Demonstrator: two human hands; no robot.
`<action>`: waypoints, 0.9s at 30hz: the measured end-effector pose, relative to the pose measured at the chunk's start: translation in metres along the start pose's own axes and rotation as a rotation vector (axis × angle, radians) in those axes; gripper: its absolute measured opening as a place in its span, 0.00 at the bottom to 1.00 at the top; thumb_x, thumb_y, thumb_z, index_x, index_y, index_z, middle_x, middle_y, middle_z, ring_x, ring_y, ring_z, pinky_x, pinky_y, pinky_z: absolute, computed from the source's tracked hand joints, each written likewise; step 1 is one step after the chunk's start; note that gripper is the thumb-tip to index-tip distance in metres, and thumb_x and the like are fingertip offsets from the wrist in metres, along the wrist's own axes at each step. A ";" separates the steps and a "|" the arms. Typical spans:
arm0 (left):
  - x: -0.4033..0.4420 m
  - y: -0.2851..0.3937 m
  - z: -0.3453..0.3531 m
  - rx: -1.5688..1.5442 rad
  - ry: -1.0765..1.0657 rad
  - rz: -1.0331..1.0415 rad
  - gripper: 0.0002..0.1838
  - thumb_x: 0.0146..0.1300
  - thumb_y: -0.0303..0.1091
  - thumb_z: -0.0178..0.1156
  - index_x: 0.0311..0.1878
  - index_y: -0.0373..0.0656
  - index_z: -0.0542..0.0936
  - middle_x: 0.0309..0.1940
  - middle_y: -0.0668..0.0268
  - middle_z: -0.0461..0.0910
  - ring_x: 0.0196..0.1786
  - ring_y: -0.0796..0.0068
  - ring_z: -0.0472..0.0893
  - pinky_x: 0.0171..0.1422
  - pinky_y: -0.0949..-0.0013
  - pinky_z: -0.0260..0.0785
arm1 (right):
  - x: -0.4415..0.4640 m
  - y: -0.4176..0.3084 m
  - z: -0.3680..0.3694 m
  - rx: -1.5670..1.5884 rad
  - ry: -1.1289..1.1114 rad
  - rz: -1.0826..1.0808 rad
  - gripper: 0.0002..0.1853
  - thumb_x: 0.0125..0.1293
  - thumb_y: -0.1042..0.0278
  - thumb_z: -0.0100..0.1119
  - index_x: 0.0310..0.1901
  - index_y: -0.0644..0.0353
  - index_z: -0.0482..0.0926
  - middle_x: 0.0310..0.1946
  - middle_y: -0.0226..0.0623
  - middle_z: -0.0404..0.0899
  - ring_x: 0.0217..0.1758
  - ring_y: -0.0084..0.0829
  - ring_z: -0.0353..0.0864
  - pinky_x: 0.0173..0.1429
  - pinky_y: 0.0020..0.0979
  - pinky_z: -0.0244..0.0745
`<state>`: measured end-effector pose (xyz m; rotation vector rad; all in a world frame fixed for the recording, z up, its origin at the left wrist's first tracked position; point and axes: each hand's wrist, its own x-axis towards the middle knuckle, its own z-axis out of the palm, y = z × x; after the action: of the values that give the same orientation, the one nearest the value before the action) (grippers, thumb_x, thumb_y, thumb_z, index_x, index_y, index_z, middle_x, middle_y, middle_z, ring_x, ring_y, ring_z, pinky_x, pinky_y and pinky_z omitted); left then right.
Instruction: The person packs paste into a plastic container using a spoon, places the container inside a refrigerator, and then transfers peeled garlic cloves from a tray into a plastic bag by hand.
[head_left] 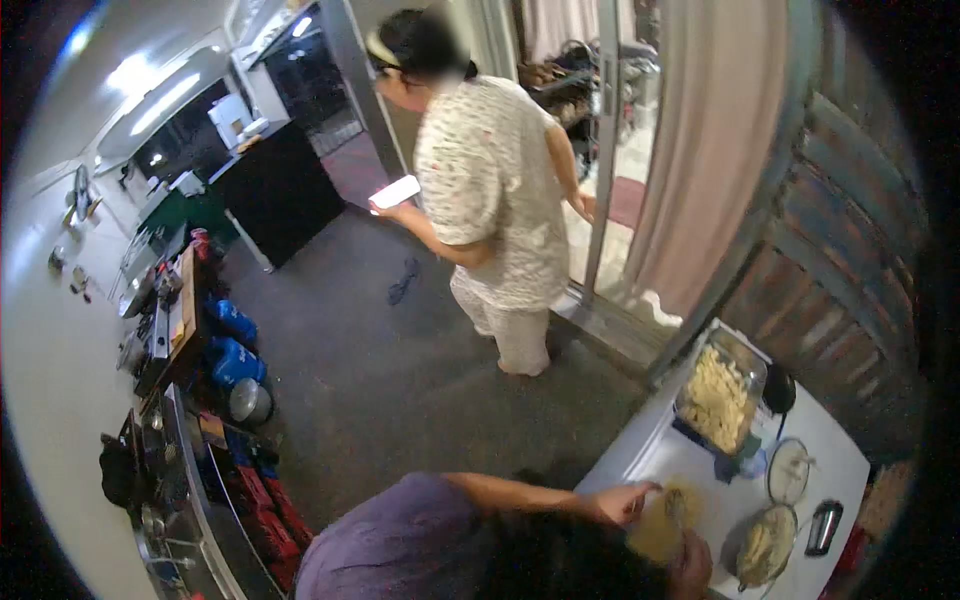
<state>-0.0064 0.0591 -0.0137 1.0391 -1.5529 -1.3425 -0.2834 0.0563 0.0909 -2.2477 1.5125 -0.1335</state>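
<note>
Head view here: left hand (622, 503) has its fingers curled at one edge of a flat yellowish piece (655, 535) on the white table (625, 455). Right hand (692, 565) is at the other side of it, kinda blurry, so can't tell if either one's actually gripping. Pot of pale food (767, 548) sits just ahead of the right hand, dark tumbler (823, 527) past that. Clear lid (789, 471) is farther ahead of the left hand, and the tray of yellow chunks (718, 398) is off to that hand's left. Another person (495, 190) stands well apart, holding a lit phone (396, 193).
</note>
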 end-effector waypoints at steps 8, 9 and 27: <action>-0.021 0.025 0.008 -0.116 -0.061 0.009 0.40 0.57 0.17 0.61 0.68 0.49 0.51 0.46 0.63 0.74 0.52 0.68 0.76 0.59 0.65 0.73 | -0.048 -0.049 -0.006 0.021 0.180 -0.014 0.14 0.66 0.62 0.56 0.50 0.51 0.83 0.30 0.48 0.79 0.38 0.51 0.79 0.43 0.47 0.74; -0.021 0.027 0.014 -0.146 -0.077 -0.041 0.53 0.58 0.16 0.60 0.80 0.54 0.39 0.46 0.64 0.74 0.51 0.71 0.77 0.58 0.67 0.73 | -0.053 -0.040 -0.004 -0.011 0.150 0.001 0.14 0.65 0.63 0.56 0.50 0.51 0.84 0.29 0.46 0.79 0.37 0.50 0.80 0.42 0.46 0.74; -0.009 0.016 0.015 -0.244 -0.054 -0.077 0.51 0.58 0.22 0.61 0.80 0.53 0.44 0.46 0.66 0.67 0.43 0.78 0.76 0.50 0.75 0.69 | -0.017 -0.054 -0.031 0.028 0.024 0.049 0.16 0.64 0.64 0.54 0.52 0.46 0.84 0.29 0.48 0.79 0.35 0.50 0.80 0.41 0.46 0.74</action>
<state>-0.0184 0.0739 0.0002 0.9241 -1.3589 -1.5803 -0.2535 0.0799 0.1434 -2.1925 1.5676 -0.1668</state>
